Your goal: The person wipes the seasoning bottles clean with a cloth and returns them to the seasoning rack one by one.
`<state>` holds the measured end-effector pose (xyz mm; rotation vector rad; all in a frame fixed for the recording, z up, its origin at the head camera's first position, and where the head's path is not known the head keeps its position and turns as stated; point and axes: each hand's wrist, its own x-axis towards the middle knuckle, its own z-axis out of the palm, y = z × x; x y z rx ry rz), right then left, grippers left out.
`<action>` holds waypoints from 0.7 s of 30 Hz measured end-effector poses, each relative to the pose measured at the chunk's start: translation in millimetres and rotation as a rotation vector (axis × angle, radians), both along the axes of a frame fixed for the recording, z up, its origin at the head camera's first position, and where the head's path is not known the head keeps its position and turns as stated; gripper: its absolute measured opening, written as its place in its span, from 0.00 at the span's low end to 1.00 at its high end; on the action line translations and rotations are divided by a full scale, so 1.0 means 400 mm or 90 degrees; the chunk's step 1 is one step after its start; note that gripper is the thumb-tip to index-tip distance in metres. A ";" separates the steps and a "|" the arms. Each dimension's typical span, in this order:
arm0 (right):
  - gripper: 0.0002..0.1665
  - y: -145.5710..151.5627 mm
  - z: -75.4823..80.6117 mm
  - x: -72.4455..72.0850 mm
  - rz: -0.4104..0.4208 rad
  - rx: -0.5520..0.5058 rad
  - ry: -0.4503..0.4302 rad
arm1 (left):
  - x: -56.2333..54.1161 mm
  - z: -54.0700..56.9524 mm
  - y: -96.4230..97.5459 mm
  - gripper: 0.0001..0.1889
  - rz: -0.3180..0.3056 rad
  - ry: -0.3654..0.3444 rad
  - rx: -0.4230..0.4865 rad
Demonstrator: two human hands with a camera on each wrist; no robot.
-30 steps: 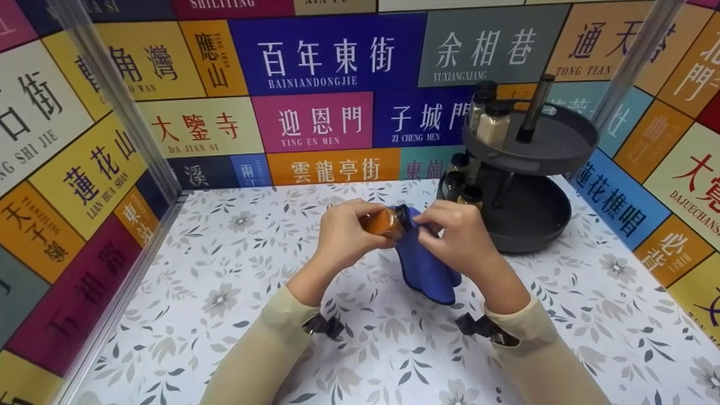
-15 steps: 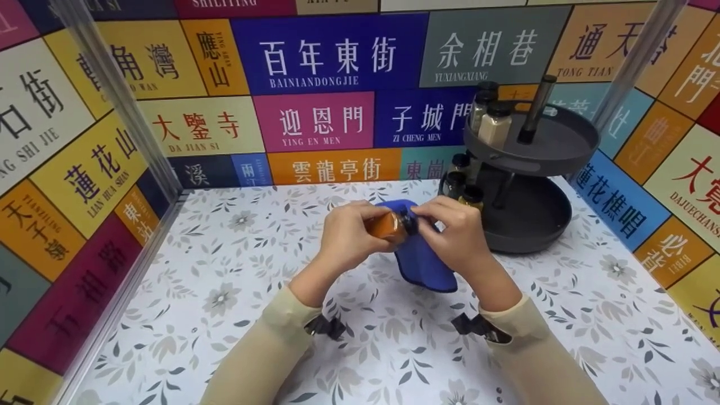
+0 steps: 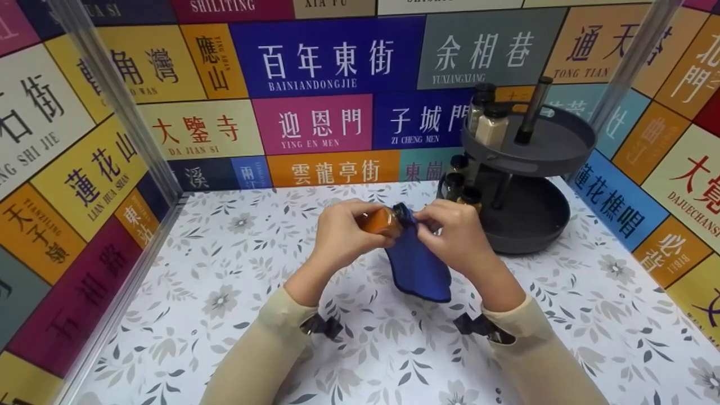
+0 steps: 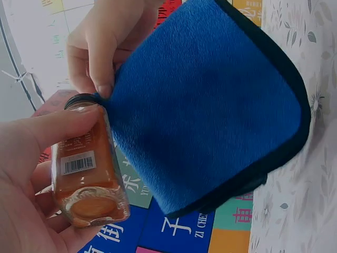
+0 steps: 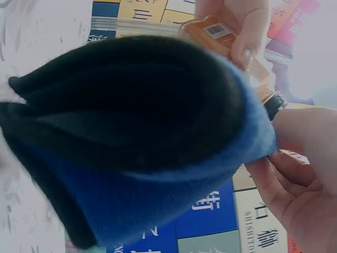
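Note:
My left hand (image 3: 343, 233) grips a square glass spice jar (image 3: 381, 221) of orange powder, tilted so its black cap (image 3: 403, 214) faces right. A barcode label shows on the jar (image 4: 87, 163) in the left wrist view. With thumb and fingers, my right hand (image 3: 457, 228) pinches a blue cloth (image 3: 419, 264) with dark edging, right at the cap. The rest of the cloth hangs below the hands in a loose fold. In the right wrist view the folded cloth (image 5: 158, 195) hides much of the scene, and the jar (image 5: 210, 34) shows behind it.
A dark two-tier round rack (image 3: 529, 242) stands at the back right. Its upper tier holds jars, one a pale-powder jar (image 3: 493, 126); more black-capped jars (image 3: 453, 185) stand on the lower tier. A leaf-patterned cloth (image 3: 225, 349) covers the table, with sign-printed walls (image 3: 326, 56) around it.
The right hand's fingers shift slightly at the cap with the cloth. The hanging cloth swings and changes its fold. The left hand keeps holding the jar in nearly the same place.

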<state>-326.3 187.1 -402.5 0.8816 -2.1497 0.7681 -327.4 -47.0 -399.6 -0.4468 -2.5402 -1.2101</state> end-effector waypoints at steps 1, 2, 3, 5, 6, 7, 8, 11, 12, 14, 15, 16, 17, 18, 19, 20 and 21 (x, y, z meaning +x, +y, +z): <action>0.08 -0.001 0.001 0.004 0.003 0.006 0.007 | 0.001 0.000 -0.002 0.30 -0.003 -0.005 0.001; 0.08 -0.002 0.002 0.007 0.007 0.010 0.013 | 0.001 0.001 -0.004 0.30 -0.006 -0.009 -0.001; 0.08 -0.004 0.003 0.009 0.012 0.014 0.020 | 0.002 0.002 -0.006 0.31 -0.007 -0.013 -0.002; 0.08 -0.008 0.002 0.014 0.025 0.018 0.034 | 0.004 0.003 -0.010 0.31 -0.008 -0.018 -0.009; 0.09 -0.012 0.000 0.015 0.030 0.017 0.040 | 0.004 0.002 -0.012 0.31 -0.007 -0.020 -0.015; 0.09 -0.015 0.000 0.016 0.035 0.015 0.048 | 0.004 0.003 -0.014 0.30 -0.009 -0.019 -0.022; 0.10 -0.018 -0.001 0.016 0.039 0.008 0.055 | 0.004 0.003 -0.015 0.30 -0.012 -0.018 -0.029; 0.11 -0.026 -0.005 0.015 0.043 -0.024 0.071 | 0.004 0.002 -0.016 0.29 -0.027 -0.012 -0.050; 0.11 -0.028 -0.005 0.014 0.040 -0.037 0.073 | 0.004 0.002 -0.015 0.29 -0.034 -0.010 -0.054; 0.10 -0.028 -0.008 0.009 0.030 -0.062 0.070 | 0.004 0.001 -0.011 0.29 -0.046 -0.006 -0.058; 0.09 -0.026 -0.009 0.006 0.022 -0.069 0.066 | 0.004 0.000 -0.008 0.29 -0.051 -0.004 -0.058; 0.09 -0.024 -0.010 0.003 0.015 -0.074 0.057 | 0.004 0.000 -0.006 0.29 -0.056 -0.002 -0.057; 0.08 -0.022 -0.011 0.000 0.008 -0.078 0.046 | 0.004 -0.001 -0.004 0.29 -0.061 -0.001 -0.055; 0.07 -0.019 -0.012 -0.002 -0.002 -0.076 0.033 | 0.004 -0.001 -0.002 0.28 -0.063 -0.002 -0.053; 0.07 -0.016 -0.013 -0.005 -0.010 -0.072 0.019 | 0.004 -0.001 -0.002 0.28 -0.065 -0.003 -0.047; 0.07 -0.015 -0.013 -0.006 -0.019 -0.067 0.007 | 0.004 -0.001 -0.002 0.28 -0.065 -0.006 -0.042; 0.07 -0.013 -0.014 -0.006 -0.023 -0.061 -0.004 | 0.005 -0.001 -0.003 0.28 -0.065 -0.006 -0.037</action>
